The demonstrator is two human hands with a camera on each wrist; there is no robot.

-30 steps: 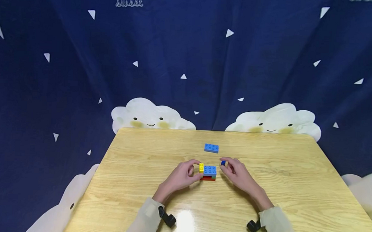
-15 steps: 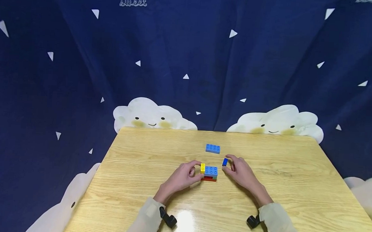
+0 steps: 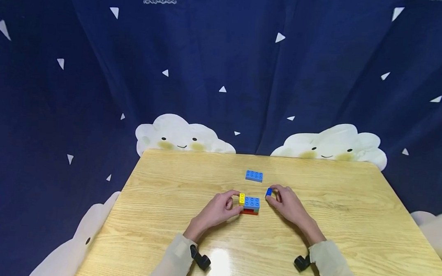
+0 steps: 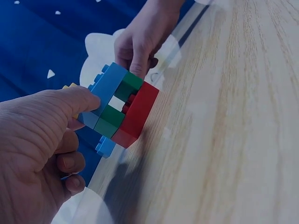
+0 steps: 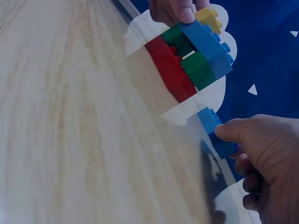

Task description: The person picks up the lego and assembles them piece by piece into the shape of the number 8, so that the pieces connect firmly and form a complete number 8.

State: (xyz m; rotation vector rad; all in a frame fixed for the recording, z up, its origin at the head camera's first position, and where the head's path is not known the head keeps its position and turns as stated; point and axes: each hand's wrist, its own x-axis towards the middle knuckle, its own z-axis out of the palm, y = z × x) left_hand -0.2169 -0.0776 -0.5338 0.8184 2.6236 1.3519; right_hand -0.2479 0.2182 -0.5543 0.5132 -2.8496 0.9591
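My left hand (image 3: pixel 219 209) grips the left end of a small brick stack on the table, thumb on the near side and index finger behind. A red brick (image 4: pixel 136 114) forms its base, with two green bricks (image 4: pixel 108 121) above, a gap between them. Across these lies a light blue brick (image 3: pixel 252 202), topped at its left end by a yellow brick (image 3: pixel 242 199). Right of the stack, my right hand (image 3: pixel 286 204) pinches a small dark blue brick (image 3: pixel 268 192) between thumb and index finger. The fingertips cover part of it in the right wrist view.
Behind the stack, a loose light blue brick (image 3: pixel 254 176) lies studs up on the wooden table (image 3: pixel 190 173). A dark blue curtain (image 3: pixel 210 51) with white clouds and triangles hangs along the table's back edge.
My right hand has turned the small dark blue brick between its fingers, so its top shows more. The left hand keeps its grip on the stack. The head view has shifted slightly.
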